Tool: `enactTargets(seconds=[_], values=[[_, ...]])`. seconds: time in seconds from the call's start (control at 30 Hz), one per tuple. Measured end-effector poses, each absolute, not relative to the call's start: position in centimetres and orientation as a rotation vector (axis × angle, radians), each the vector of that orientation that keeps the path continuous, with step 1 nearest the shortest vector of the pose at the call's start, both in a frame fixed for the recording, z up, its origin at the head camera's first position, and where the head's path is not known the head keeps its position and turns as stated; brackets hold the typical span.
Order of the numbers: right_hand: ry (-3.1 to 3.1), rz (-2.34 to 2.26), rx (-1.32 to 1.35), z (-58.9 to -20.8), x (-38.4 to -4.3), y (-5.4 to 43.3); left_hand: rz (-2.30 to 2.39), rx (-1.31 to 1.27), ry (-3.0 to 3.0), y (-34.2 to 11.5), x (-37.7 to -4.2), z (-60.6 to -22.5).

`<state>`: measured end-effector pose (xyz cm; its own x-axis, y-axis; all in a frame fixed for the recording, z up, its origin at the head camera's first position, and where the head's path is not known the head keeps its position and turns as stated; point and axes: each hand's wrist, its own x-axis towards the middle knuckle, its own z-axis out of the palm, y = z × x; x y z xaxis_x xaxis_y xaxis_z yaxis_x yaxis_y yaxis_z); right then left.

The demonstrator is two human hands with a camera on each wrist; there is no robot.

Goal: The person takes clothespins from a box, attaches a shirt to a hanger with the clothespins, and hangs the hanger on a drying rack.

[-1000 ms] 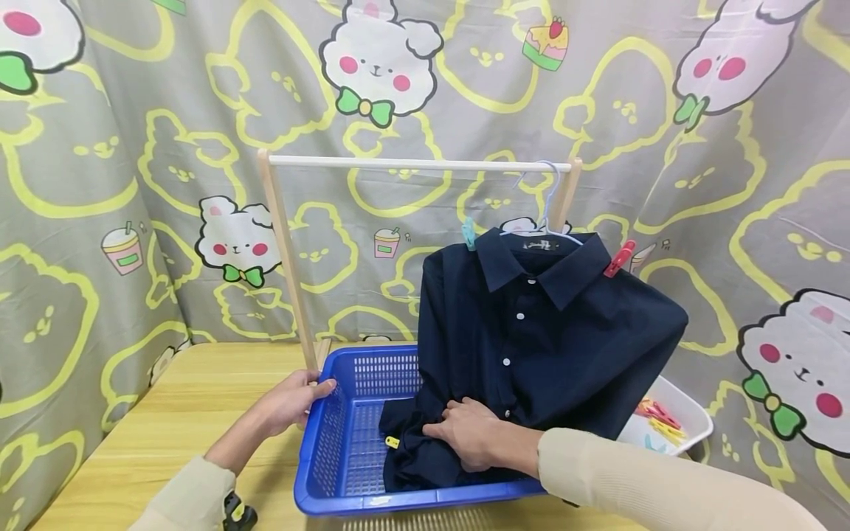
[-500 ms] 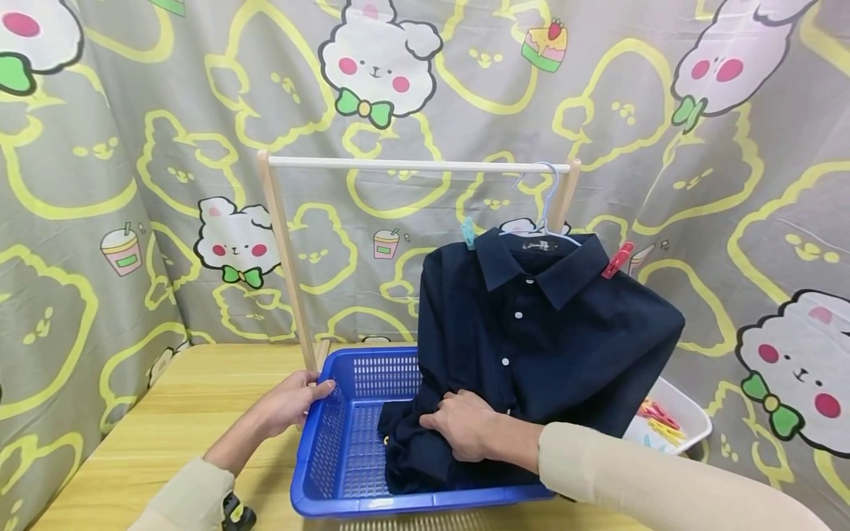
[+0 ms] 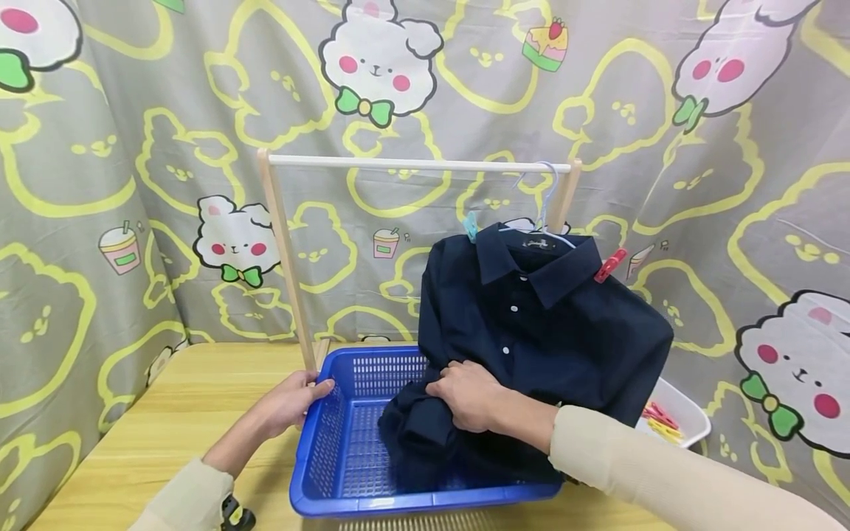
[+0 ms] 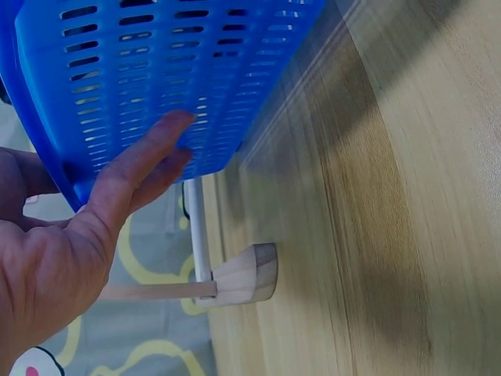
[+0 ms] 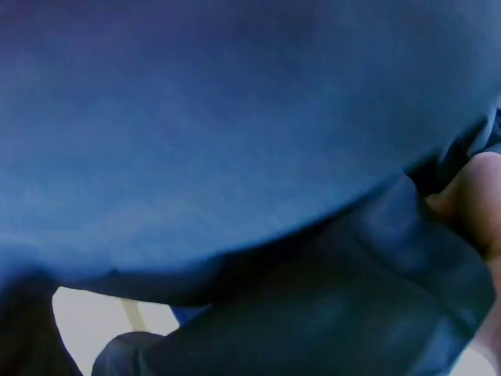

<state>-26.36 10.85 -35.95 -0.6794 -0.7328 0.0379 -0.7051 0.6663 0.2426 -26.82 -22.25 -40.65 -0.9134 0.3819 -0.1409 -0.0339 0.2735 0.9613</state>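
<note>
A dark navy button-up shirt (image 3: 551,332) hangs on a light purple hanger (image 3: 550,193), its lower part bunched down into a blue plastic basket (image 3: 361,501). My right hand (image 3: 465,394) grips a handful of the shirt's front over the basket; dark cloth fills most of the right wrist view. My left hand (image 3: 292,402) holds the basket's left rim, thumb over the edge. In the left wrist view its fingers (image 4: 149,153) lie along the slotted outer wall. A teal clothespin (image 3: 470,226) and a red clothespin (image 3: 611,265) sit at the shirt's shoulders.
Behind the basket stands a rack with a white rail (image 3: 398,162) and wooden posts (image 3: 287,258). A white tray (image 3: 697,424) with several clothespins (image 3: 660,420) lies at right, partly behind the shirt. A patterned curtain (image 3: 166,74) closes off the back of the wooden table (image 3: 199,383).
My right hand has risen slightly with the cloth, and the shirt's right shoulder has shifted left and sagged. A yellow clip on the bunched fabric is now hidden. My left hand stays put.
</note>
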Motion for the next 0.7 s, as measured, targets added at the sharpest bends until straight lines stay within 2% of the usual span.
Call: enactTargets(seconds=[0.7], values=[[-2.573,-0.072,1.069,-30.3,-27.7,14.6,1.563,0.103,2.467,-20.7,-26.4,-40.0]])
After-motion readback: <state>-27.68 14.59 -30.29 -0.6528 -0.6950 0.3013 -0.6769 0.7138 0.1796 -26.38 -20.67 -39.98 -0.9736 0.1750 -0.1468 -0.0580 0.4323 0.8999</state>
